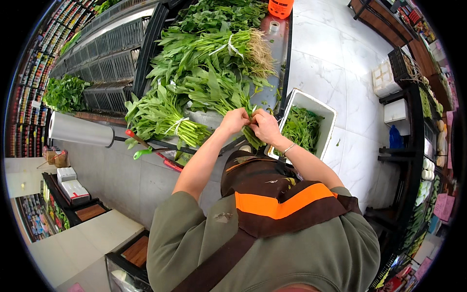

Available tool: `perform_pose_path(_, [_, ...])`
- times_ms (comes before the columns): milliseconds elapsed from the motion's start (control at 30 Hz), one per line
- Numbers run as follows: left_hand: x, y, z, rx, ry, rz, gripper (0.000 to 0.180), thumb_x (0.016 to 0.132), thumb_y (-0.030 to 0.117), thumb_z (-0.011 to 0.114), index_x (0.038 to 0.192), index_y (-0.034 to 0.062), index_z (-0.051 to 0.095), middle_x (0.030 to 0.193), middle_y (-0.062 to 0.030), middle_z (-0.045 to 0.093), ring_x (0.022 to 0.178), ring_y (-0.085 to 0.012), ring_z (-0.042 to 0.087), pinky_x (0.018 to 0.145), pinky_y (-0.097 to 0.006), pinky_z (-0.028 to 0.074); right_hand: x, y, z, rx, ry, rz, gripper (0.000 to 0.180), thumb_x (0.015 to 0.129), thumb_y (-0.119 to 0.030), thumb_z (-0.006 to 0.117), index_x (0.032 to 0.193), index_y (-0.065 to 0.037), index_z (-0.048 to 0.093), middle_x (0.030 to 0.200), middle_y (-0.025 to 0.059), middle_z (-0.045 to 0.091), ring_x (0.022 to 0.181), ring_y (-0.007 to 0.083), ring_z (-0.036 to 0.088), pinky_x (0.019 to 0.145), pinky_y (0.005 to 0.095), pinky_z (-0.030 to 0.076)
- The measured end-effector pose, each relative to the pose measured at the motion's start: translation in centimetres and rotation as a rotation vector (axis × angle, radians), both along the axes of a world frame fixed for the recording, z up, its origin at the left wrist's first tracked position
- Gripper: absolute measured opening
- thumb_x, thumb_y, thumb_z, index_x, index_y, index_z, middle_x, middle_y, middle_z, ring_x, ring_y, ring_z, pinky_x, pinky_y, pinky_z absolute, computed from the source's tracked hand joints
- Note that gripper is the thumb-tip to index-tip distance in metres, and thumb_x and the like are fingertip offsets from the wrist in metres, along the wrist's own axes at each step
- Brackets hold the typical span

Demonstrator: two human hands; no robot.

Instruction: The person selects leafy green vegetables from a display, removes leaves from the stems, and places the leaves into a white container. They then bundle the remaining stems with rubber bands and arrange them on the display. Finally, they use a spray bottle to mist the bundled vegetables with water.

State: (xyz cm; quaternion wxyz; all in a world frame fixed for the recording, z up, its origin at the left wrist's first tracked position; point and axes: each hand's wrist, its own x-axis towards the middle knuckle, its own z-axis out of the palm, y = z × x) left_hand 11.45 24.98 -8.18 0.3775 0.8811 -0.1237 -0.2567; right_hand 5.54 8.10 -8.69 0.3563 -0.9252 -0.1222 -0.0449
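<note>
My left hand (234, 120) and my right hand (265, 127) meet at the table's near edge, fingers pinched together at the stems of a bunch of leafy greens (214, 90). Its leaves lie away from me on the table, and the cut stem ends point down toward my apron. Any tie between my fingertips is too small to make out. Left of my hands lies another bunch (168, 119), its pale stems bound with a white tie. Farther back, a large bunch with long tan roots (261, 52) also has a white tie around it.
A white foam box (328, 119) of loose greens stands right of the metal table (277, 41). Red and green handled tools (146, 152) stick out at the table's near left, below a roll of clear film (80, 130). Black crates (112, 68) and an orange container (280, 7) sit beyond.
</note>
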Motion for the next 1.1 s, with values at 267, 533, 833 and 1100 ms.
perform_pose_path(267, [-1.8,0.4,-0.7,0.181,-0.491,0.143,0.024,0.077,0.010,0.067,0.089,0.0041,0.048,0.075,-0.0157,0.063,0.078,-0.0369,0.062,0.064,-0.048,0.047,1.4,-1.7,-0.4,-0.035,0.269,-0.015,0.013,0.071,-0.015,0.073,0.071,-0.004,0.067,0.116,0.0090,0.055,0.106,0.0301,0.053,0.091,0.0378,0.045])
perform_pose_path(533, [-4.6,1.3,-1.7,0.130,-0.747,0.390,0.039,0.081,0.018,0.069,0.110,0.0016,0.049,0.095,-0.0150,0.058,0.093,-0.0332,0.055,0.080,-0.041,0.045,1.9,-2.9,-1.4,-0.046,0.352,0.001,0.024,0.069,-0.030,0.074,0.079,-0.009,0.070,0.115,0.0164,0.055,0.111,0.0346,0.047,0.098,0.0379,0.039])
perform_pose_path(833, [-3.5,-0.7,-7.0,-0.789,0.650,0.976,0.055,0.084,0.037,0.069,0.124,0.0035,0.050,0.112,-0.0093,0.059,0.102,-0.0240,0.060,0.082,-0.039,0.049,2.7,-3.8,-3.4,0.318,0.750,-0.059,0.079,0.084,-0.047,0.066,0.130,0.012,0.039,0.127,0.0259,0.052,0.120,0.0293,0.051,0.099,0.0371,0.041])
perform_pose_path(1100, [-4.8,-3.0,-5.5,-1.028,0.474,1.032,0.041,0.080,0.010,0.073,0.115,0.0031,0.053,0.103,-0.0082,0.062,0.086,-0.0219,0.064,0.069,-0.037,0.056,-0.3,-2.7,0.6,0.182,0.574,0.039,0.067,0.072,-0.033,0.074,0.124,0.001,0.051,0.119,0.0213,0.059,0.109,0.0342,0.057,0.093,0.0372,0.045])
